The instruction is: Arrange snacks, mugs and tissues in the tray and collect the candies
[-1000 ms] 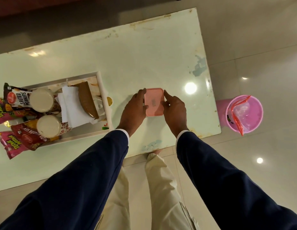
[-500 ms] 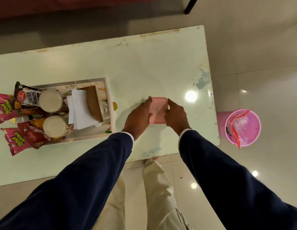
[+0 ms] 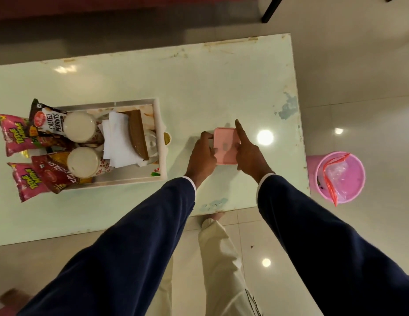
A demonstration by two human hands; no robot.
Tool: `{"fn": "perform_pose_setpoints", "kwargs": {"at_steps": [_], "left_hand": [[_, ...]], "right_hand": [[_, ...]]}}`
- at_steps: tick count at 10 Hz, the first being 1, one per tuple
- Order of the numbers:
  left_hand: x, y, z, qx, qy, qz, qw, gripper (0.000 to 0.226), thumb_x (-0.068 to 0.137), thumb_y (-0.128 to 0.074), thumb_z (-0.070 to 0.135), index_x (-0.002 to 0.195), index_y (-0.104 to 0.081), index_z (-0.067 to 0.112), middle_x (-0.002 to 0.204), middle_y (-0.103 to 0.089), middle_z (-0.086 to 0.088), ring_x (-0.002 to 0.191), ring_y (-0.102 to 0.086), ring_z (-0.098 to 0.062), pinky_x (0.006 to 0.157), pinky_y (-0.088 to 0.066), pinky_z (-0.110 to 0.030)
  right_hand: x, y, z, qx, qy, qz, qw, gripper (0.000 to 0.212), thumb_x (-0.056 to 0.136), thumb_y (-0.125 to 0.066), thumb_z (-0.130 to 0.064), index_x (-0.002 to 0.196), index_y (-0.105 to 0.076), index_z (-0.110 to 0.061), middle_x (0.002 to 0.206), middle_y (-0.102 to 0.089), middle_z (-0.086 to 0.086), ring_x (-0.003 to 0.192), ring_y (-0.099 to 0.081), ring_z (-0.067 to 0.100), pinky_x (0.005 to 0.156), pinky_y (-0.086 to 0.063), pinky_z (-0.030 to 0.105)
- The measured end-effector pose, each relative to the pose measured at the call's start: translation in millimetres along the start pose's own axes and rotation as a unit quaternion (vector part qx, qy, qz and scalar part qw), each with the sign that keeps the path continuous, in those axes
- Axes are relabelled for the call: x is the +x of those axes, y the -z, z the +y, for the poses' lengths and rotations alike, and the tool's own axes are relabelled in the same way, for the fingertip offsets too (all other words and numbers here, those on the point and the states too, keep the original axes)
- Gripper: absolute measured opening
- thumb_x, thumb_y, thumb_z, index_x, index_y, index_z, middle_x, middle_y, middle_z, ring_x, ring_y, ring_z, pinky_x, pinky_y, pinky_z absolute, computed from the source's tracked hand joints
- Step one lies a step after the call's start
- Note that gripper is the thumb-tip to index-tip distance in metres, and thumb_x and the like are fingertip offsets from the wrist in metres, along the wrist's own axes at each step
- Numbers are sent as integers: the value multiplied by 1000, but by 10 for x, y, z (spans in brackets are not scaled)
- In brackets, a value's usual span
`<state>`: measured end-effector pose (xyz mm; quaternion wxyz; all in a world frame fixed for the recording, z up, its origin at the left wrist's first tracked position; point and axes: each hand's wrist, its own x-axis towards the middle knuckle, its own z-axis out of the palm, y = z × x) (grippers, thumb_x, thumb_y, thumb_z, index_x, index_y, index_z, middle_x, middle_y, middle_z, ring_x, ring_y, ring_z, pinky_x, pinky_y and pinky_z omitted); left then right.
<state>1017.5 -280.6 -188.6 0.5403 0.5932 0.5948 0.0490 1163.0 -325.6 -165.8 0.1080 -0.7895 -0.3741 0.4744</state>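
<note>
While the pink box lies lid-on on the worktop, left hand grips its left edge; right hand rests on the right side, forefinger extended. Tray, left of the fingers, appears filled. Step: candy box. Next, probably: confirm the lid is seated.

The worktop lies bare along its far side and across the near-left stretch, so hands could pass freely there. On the left the tray stands packed with two mugs, tissues and snack packets that spill over its left end. A narrow gap separates the tray's right wall from the pink box, flanked closely by both hands. Beyond the right edge a pink bin stands on the floor.
</note>
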Motion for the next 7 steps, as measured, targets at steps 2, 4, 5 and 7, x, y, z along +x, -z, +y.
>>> {"fn": "perform_pose_setpoints", "kwargs": {"at_steps": [2, 4, 5, 7], "left_hand": [[-29, 496, -133, -47, -13, 82, 995, 28, 100, -58, 6, 127, -53, 11, 107, -61, -6, 85, -65, -20, 55, -55, -24], [-151, 946, -444, -59, 4, 98, 993, 40, 94, -64, 0, 133, -58, 6, 105, -61, -7, 87, -66, -23, 57, -53, -25], [-227, 981, -526, -82, 9, 67, 994, 47, 92, -65, -3, 137, -56, 5, 118, -63, -12, 104, -63, -24, 75, -52, -32], [-322, 1099, -630, -105, 30, 40, 993, 51, 97, -59, 8, 147, -48, 15, 139, -55, -10, 125, -59, -28, 105, -50, -45]], "right_hand": [[57, -116, -463, -14, 73, 24, 997, 57, 105, -38, -18, 159, -21, -28, 123, -64, 19, 104, -63, 33, 92, -54, 44], [154, -570, -801, -15, 77, -3, 997, 51, 107, -39, -20, 157, -27, -20, 125, -62, 22, 101, -61, 32, 93, -54, 50], [198, -704, -821, -37, 70, 11, 997, 52, 107, -39, -20, 157, -27, -22, 129, -59, 20, 114, -60, 36, 98, -51, 50], [104, -707, -900, -74, 33, 25, 996, 57, 104, -47, -32, 156, -27, -18, 138, -51, 19, 119, -59, 39, 98, -52, 52]]}}
